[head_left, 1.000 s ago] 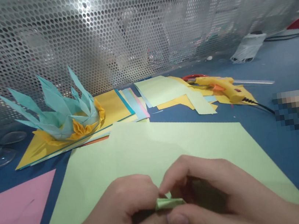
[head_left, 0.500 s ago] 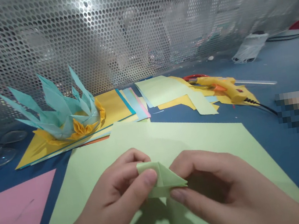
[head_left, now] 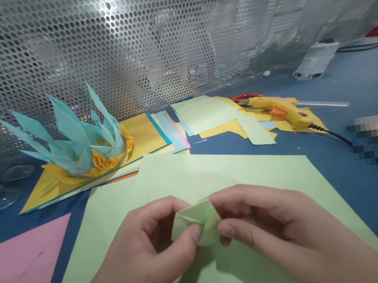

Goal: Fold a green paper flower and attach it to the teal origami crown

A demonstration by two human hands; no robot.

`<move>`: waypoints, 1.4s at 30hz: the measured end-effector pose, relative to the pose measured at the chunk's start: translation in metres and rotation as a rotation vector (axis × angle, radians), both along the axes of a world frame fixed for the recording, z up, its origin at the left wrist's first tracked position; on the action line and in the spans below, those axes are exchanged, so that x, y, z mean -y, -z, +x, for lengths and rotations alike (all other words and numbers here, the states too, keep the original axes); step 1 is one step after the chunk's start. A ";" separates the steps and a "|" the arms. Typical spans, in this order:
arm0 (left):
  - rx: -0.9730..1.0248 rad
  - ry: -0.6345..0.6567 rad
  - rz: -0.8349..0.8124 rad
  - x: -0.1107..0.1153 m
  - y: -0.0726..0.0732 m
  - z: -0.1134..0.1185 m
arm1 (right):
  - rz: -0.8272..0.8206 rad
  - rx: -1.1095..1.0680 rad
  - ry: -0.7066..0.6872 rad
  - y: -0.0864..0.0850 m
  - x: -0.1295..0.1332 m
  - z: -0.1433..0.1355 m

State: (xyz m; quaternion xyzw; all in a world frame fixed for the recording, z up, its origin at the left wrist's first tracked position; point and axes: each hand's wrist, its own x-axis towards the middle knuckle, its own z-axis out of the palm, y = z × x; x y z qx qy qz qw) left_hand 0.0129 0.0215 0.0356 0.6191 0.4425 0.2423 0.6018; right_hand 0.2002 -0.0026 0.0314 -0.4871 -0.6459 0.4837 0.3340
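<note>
A small folded piece of light green paper [head_left: 200, 219] is pinched between both hands, low in the middle of the view. My left hand [head_left: 154, 242] grips its left side, the thumb lying over the front. On the right edge, my right hand [head_left: 268, 229] holds it between thumb and fingers. The piece is creased and partly opened out. Beneath the hands lies a large light green sheet [head_left: 249, 170], with their shadows falling on it.
A blue and orange folded-paper model [head_left: 76, 143] stands on stacked coloured sheets at the left. Pink paper [head_left: 24, 267] lies front left. Green and yellow scraps and a yellow glue gun [head_left: 286, 111] with its cord lie back right. A perforated metal panel [head_left: 160, 37] rises behind.
The small green piece has turned and changed from a pointed shape to a wider, partly opened one. Both hands have shifted their grip, and the right thumb has moved up to its right edge.
</note>
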 end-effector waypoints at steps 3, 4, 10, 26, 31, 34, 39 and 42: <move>0.022 -0.006 -0.026 -0.002 0.002 0.000 | 0.030 -0.027 0.029 0.002 0.000 0.001; 0.009 -0.009 -0.023 -0.002 0.002 0.000 | 0.038 -0.036 0.040 0.003 -0.001 0.001; -0.011 -0.042 0.017 -0.001 0.000 0.000 | 0.059 -0.044 0.072 0.003 -0.001 0.000; -0.041 -0.069 0.047 0.001 0.007 -0.004 | -0.142 0.043 -0.067 -0.002 -0.001 -0.001; -0.037 -0.013 0.102 0.003 0.007 -0.004 | -0.138 0.018 -0.058 -0.002 -0.004 -0.003; -0.108 0.029 0.105 0.004 0.003 -0.003 | -0.127 0.049 -0.075 -0.002 -0.002 -0.003; -0.143 0.018 0.061 0.003 -0.001 -0.002 | -0.151 0.083 -0.061 -0.002 0.001 -0.004; -0.125 0.009 0.095 0.003 0.000 -0.002 | -0.186 0.048 -0.053 -0.003 0.000 -0.004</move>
